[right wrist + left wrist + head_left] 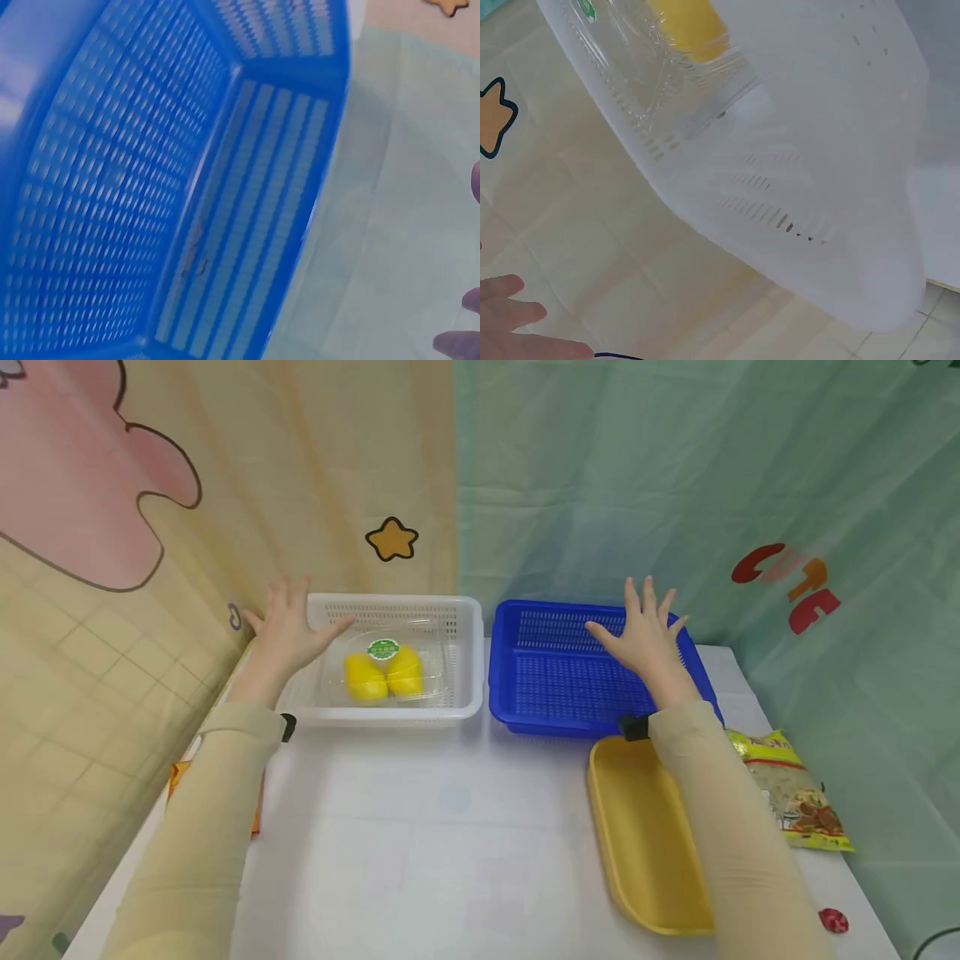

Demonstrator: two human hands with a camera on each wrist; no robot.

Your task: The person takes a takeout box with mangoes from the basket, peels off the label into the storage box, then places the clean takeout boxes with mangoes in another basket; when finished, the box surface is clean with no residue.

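Both hands are spread with straight fingers and hold nothing. My left hand [283, 635] hovers over the left end of a white plastic basket [470, 660]. Inside that basket lies a clear plastic clamshell box [435, 647] with two yellow fruits [366, 677] and a green-and-white label. Above the right part of a blue plastic basket [517, 727] is my right hand [643, 639]. Fingertips show at the edge of each wrist view, apart from the baskets. The blue basket [97, 187] looks bare inside in the right wrist view.
A yellow tray [648, 835] lies partly under the right forearm. To its right are a yellow food packet [798, 797] and a small red item [834, 920]. An orange packet [257, 810] is mostly hidden by the left sleeve. Curtains stand behind the white table [420, 843].
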